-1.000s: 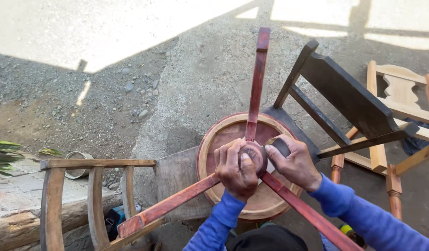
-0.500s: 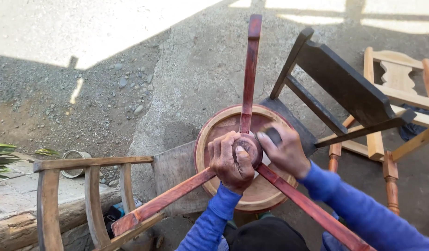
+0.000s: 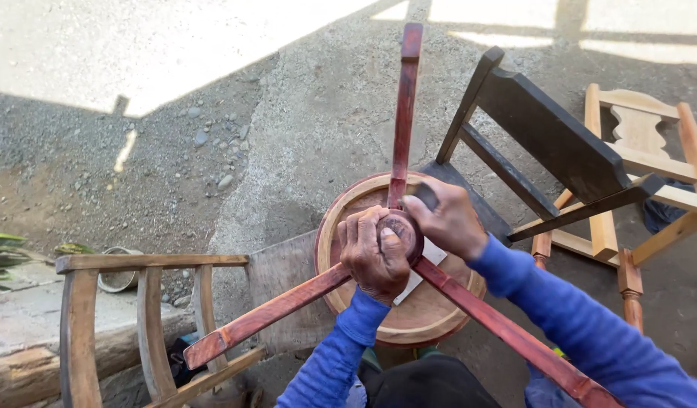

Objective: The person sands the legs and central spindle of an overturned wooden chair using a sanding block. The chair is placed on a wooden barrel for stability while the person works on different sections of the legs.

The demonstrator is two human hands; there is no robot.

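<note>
Stool work sits at mid-stage, as far as this view lets me judge: a round wooden stool seat (image 3: pixel 409 317) lies upside down on a grey board (image 3: pixel 284 276), and three reddish legs (image 3: pixel 405 106) already splay out from a small round hub (image 3: pixel 401 230) at the seat's centre, one pointing away from the person, one toward the lower left of the hub, one toward the lower right. The left hand (image 3: pixel 373 253) is closed over the hub from the near side, thumb pressed on top. The right hand (image 3: pixel 450 219), just beside the hub on its right, is curled around a small dark block (image 3: pixel 426 196), perhaps a sanding pad, though I cannot tell exactly what it is. The legs look seated and stained, while the seat's rim remains pale bare wood, so I judge finishing around the hub and on the seat is left. Right of the hub stands a dark chair (image 3: pixel 545 143), beyond it an unfinished pale chair frame (image 3: pixel 643 128); left of the hub stands another bare chair back (image 3: pixel 148 264).
</note>
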